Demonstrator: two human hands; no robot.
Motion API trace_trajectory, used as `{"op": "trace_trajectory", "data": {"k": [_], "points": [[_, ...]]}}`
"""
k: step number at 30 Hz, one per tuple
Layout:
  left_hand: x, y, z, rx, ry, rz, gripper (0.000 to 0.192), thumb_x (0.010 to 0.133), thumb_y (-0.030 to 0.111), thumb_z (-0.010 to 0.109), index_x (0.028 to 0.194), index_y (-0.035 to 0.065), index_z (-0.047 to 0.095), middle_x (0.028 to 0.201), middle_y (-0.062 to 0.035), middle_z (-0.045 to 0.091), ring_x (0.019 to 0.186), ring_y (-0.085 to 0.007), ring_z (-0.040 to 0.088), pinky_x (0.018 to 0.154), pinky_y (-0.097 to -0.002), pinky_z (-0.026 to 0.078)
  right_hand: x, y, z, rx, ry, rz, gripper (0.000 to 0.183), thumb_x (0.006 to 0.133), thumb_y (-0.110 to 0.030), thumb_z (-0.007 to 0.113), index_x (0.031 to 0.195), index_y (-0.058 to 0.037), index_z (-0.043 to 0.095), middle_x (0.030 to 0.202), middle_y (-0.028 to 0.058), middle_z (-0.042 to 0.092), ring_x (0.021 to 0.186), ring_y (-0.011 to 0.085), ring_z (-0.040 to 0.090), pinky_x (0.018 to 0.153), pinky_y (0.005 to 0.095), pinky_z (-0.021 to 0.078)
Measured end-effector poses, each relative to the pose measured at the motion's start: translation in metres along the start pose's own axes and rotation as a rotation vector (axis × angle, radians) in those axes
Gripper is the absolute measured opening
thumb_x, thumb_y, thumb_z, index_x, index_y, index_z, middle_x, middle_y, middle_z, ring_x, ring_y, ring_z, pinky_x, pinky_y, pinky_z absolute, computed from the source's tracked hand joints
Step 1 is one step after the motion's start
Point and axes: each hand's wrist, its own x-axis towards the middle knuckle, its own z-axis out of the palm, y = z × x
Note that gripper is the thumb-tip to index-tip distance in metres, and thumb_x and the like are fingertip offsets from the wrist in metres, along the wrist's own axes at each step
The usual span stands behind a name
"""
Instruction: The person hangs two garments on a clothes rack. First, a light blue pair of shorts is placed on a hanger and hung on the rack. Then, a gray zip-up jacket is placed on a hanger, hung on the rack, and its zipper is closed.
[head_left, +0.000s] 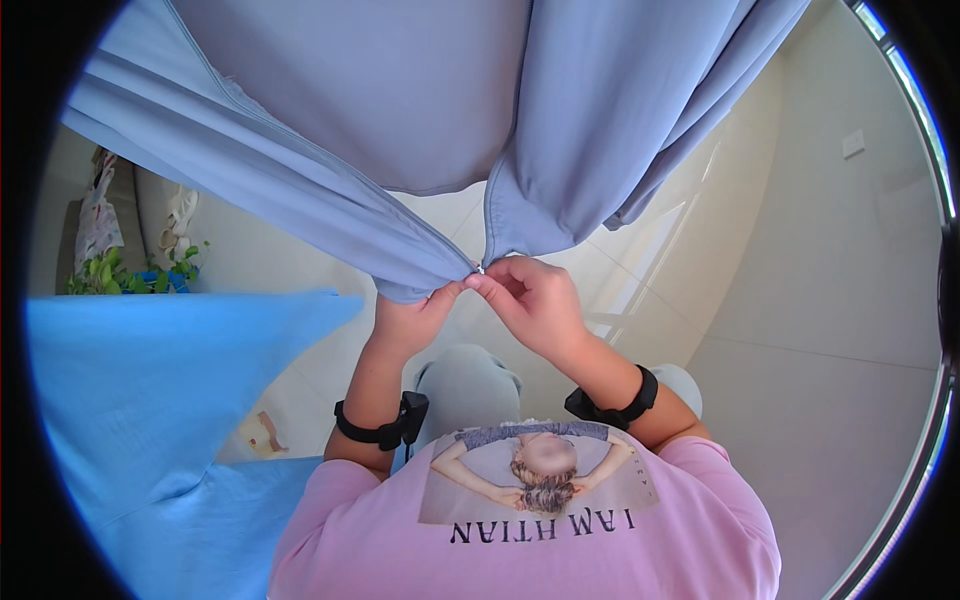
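A grey-blue zip-front garment (360, 97) hangs before me with its front parted. Its two zipper edges run down and meet at the hem between my hands. My left hand (416, 315) grips the lower end of the left front edge, partly under the fabric. The thumb and fingers of my right hand (536, 300) pinch the bottom of the right front edge beside it. A small shiny zipper end (481, 270) shows between my fingertips, which almost touch. Whether the zipper's two ends are joined cannot be made out.
Blue cloth (150, 360) covers a surface at the left. Green potted plants (112, 274) and white sandals (178, 221) are beyond it. A pale wall (817, 247) with a switch plate (853, 144) stands at the right. Light tiles (637, 277) cover the floor.
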Motion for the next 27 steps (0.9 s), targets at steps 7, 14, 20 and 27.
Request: {"op": "trace_trajectory", "data": {"k": [7,14,20,27], "points": [[0.004,-0.005,-0.008,0.107,-0.071,0.019,0.01,0.073,0.0,0.067,0.083,0.0012,0.067,0.077,-0.0069,0.066,0.072,-0.017,0.062,0.066,-0.0284,0.047,0.006,0.01,0.0,0.116,-0.103,0.077,0.031,0.079,-0.028,0.069,0.068,-0.0004,0.061,0.052,0.0057,0.055,0.044,0.0108,0.049,0.044,0.0263,0.0387],[0.001,-0.011,0.002,0.211,0.013,0.114,0.008,0.073,-0.002,0.064,0.08,0.0012,0.066,0.077,-0.0065,0.066,0.071,-0.0172,0.062,0.065,-0.0298,0.048,0.021,0.002,-0.015,0.519,-0.39,0.569,0.019,0.084,-0.021,0.064,0.08,-0.0027,0.064,0.058,0.0,0.054,0.049,0.0043,0.042,0.045,0.0196,0.0325],[-0.012,-0.012,0.006,0.226,0.063,0.114,0.008,0.073,-0.003,0.063,0.079,0.0017,0.066,0.076,-0.0072,0.065,0.069,-0.0185,0.062,0.064,-0.0299,0.047,0.011,0.003,-0.009,0.553,-0.425,0.625,0.014,0.083,-0.016,0.061,0.082,-0.0022,0.064,0.061,-0.0004,0.055,0.056,0.0049,0.047,0.049,0.0196,0.0337],[-0.012,-0.003,0.025,0.296,0.209,0.183,0.006,0.071,0.0,0.064,0.077,0.0031,0.064,0.075,-0.0077,0.063,0.069,-0.0232,0.06,0.065,-0.0326,0.046,-0.002,0.004,-0.004,0.834,-0.236,0.644,0.013,0.083,-0.015,0.062,0.076,-0.0047,0.061,0.067,-0.0006,0.057,0.055,0.0036,0.046,0.046,0.0175,0.0312]]}}
